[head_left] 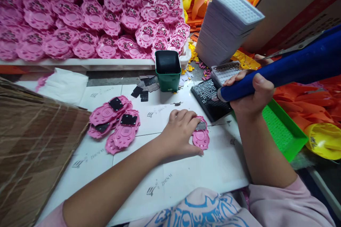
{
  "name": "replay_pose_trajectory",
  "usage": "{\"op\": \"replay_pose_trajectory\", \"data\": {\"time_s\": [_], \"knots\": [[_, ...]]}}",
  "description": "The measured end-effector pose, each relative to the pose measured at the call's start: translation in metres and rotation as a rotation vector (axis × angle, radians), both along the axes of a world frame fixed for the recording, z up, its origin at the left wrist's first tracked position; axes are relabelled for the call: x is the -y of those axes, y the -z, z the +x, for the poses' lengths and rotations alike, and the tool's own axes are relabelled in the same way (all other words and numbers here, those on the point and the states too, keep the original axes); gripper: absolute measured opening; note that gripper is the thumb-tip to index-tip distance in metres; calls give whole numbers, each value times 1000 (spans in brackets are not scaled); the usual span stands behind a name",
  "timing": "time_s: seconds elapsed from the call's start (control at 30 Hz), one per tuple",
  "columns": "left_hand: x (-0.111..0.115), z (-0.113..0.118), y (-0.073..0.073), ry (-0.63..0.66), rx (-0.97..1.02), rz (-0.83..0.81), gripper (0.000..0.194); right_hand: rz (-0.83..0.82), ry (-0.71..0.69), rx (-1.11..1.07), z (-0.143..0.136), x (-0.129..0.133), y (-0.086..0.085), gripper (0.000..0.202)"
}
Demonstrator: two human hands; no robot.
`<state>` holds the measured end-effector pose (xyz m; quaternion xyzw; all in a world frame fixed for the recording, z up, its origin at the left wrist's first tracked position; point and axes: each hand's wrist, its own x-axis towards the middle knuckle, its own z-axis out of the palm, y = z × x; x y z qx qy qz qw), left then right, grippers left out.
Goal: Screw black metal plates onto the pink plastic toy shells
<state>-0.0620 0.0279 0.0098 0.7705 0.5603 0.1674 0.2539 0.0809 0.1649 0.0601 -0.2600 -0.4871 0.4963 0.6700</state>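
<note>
My left hand (181,133) rests on the white work surface, thumb and fingers closed round the left side of a pink plastic shell (201,139) that lies flat with a dark grey plate on its upper part. My right hand (253,90) grips a blue electric screwdriver (279,62), its tip down at a black screw tray (210,101) with small shiny screws in its holes. Left of my left hand lie several pink shells (124,131) with black plates, partly overlapping. Loose black plates (144,95) are scattered behind them.
A green cup (168,79) with dark inside stands at the back. Behind it a white crate (128,63) holds many pink shells. A cardboard box (37,142) flanks the left. On the right are a tall stack of white trays (226,28) and a green basket (285,131).
</note>
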Motion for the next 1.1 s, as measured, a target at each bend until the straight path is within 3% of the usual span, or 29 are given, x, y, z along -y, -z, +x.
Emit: {"op": "replay_pose_trajectory", "data": {"time_s": [0.4, 0.57, 0.73, 0.87, 1.1], "knots": [[1, 1, 1, -12, -27, 33, 86, -9, -13, -33, 0, -2, 0, 16], [2, 2, 4, -58, -30, 58, 87, 27, -38, -43, 10, 4, -15, 22], [5, 6, 9, -156, -71, 133, 88, -45, -198, 8, 22, 27, -30, 30], [5, 7, 9, -230, -94, 145, 88, -81, -320, 13, 22, 37, -24, 36], [5, 6, 9, -216, -91, 157, 87, -50, -419, -34, 17, 33, -6, 36]]}}
